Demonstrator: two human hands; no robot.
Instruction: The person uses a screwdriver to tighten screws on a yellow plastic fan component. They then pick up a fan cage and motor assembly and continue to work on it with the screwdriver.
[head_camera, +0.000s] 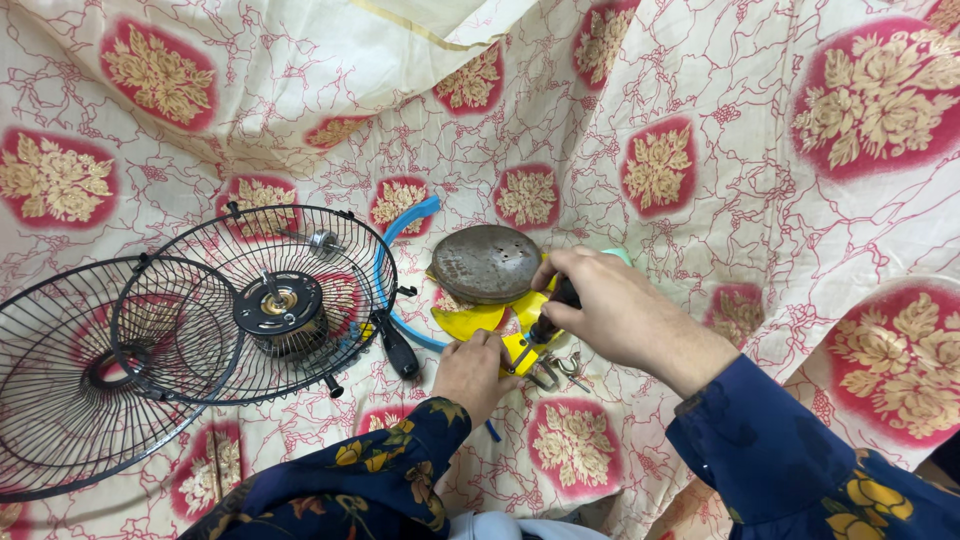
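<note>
1. Two black wire fan guards (150, 340) lie left on the floral cloth (700, 150).
2. Right hand (610, 310) arches from above, fingers pinching a dark screwdriver handle (558, 305).
3. Left hand (470, 370), fingers curled, presses the yellow part (480, 318) beside the round metal cover (487, 262).

two fan guards (130, 340) overlap at left; the motor (281, 313) sits in one; the round cover (486, 263) lies right of them.
</note>
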